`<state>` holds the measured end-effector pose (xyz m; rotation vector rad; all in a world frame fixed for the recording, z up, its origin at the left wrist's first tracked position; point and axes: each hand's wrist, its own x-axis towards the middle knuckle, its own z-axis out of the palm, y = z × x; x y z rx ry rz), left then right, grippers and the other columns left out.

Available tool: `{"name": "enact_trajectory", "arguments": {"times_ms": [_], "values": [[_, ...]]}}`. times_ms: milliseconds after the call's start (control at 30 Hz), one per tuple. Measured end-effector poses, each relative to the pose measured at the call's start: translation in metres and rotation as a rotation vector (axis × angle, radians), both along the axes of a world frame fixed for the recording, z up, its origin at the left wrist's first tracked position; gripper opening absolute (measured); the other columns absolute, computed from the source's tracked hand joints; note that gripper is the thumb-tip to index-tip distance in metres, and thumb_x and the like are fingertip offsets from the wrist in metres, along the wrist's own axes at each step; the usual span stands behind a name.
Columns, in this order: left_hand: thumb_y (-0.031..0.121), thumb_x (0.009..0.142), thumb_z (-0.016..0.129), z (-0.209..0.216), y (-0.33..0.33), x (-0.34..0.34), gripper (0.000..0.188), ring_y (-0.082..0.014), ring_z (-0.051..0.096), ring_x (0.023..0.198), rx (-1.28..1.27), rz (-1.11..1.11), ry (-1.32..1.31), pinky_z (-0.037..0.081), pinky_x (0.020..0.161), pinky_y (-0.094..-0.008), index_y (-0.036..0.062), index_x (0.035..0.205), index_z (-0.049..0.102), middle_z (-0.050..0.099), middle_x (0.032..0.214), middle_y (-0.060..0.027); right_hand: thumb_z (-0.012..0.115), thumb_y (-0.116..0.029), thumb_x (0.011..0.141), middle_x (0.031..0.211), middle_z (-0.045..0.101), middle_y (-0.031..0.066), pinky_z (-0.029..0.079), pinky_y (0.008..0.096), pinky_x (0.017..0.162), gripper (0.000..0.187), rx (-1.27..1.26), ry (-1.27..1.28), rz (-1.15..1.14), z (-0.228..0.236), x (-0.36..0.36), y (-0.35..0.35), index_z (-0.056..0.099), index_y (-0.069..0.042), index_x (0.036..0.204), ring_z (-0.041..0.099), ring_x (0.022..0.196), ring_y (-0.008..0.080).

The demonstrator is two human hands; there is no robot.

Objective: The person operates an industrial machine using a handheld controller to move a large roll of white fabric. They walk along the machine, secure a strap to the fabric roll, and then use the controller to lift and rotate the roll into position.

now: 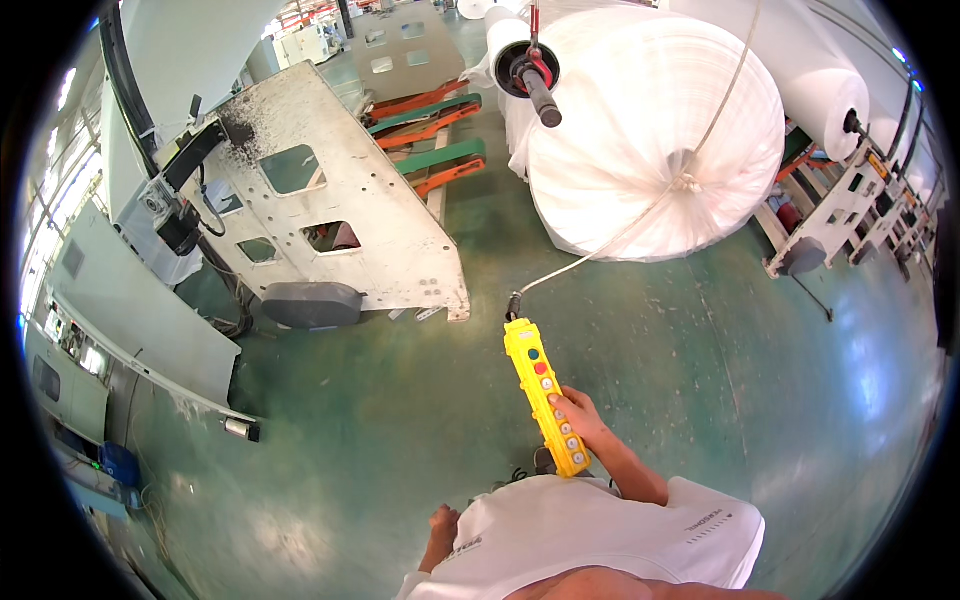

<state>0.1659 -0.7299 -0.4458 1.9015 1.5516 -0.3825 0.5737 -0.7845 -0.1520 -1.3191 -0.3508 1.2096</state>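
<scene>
My right hand [580, 418] is wrapped round a long yellow hoist pendant control [548, 398], its thumb resting on the face among the round buttons. Green, red and pale buttons run along that face. From the pendant's far end a pale cable [600, 247] rises in front of a huge white plastic-wrapped roll [655, 140]. My left hand [443, 522] hangs low by my side, apart from the control, with its fingers curled in and nothing seen in them. Above the roll's left side, a red hoist hook [541, 65] hangs at a dark roll core with a protruding metal shaft [543, 103].
A pale steel machine frame [370, 235] with cut-out windows stands at left, beside orange and green arms [440, 165]. Grey-white panels [150, 300] line the far left. More white rolls [825, 100] sit on stands [830, 220] at right. The green floor [350, 420] lies between.
</scene>
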Motion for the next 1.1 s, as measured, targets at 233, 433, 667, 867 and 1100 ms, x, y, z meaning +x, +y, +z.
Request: {"name": "enact_trajectory", "arguments": {"times_ms": [233,433,667,867,1100], "values": [[0.010,0.083,0.058,-0.011,-0.003,-0.011,0.009,-0.0317,0.064,0.079,0.253,-0.253,-0.103,0.051,0.068,-0.0452,0.0076,0.087,0.066,0.064,0.087,-0.0140,0.059,-0.027,0.096,0.093,0.069,0.0089,0.055,0.0312,0.063,0.033,0.008,0.008,0.002,0.000,0.000,-0.001,0.059,0.000,0.115,0.067,0.073,0.0158],[0.009,0.082,0.060,-0.015,-0.004,-0.013,0.008,-0.0313,0.063,0.077,0.284,-0.248,-0.176,0.050,0.065,-0.0450,0.0077,0.087,0.065,0.064,0.084,-0.0139,0.059,-0.027,0.096,0.092,0.069,0.0091,0.056,0.0320,0.060,0.032,0.005,-0.003,-0.002,0.006,-0.001,0.000,0.059,0.000,0.114,0.067,0.071,0.0165],[0.007,0.080,0.062,-0.026,-0.012,-0.017,0.008,-0.0303,0.061,0.072,0.435,-0.154,-0.362,0.049,0.061,-0.0449,0.0080,0.087,0.064,0.062,0.081,-0.0134,0.057,-0.028,0.097,0.095,0.070,0.0131,0.058,0.0342,0.063,0.038,-0.006,-0.020,0.019,0.002,0.001,-0.001,0.057,0.001,0.122,0.069,0.071,0.0214],[0.007,0.080,0.062,-0.028,-0.014,-0.016,0.005,-0.0300,0.061,0.073,0.381,-0.116,-0.369,0.049,0.062,-0.0447,0.0080,0.085,0.063,0.061,0.082,-0.0131,0.061,-0.026,0.095,0.092,0.068,0.0074,0.054,0.0302,0.064,0.029,-0.001,-0.006,-0.013,0.000,0.001,-0.001,0.061,-0.001,0.111,0.066,0.074,0.0153],[0.011,0.084,0.058,-0.013,-0.010,-0.012,0.007,-0.0307,0.063,0.080,0.322,-0.244,-0.182,0.051,0.067,-0.0450,0.0078,0.086,0.064,0.063,0.087,-0.0138,0.060,-0.026,0.096,0.092,0.069,0.0077,0.055,0.0311,0.062,0.031,0.001,0.001,0.000,0.003,0.001,-0.002,0.060,-0.001,0.114,0.066,0.072,0.0156]]}}
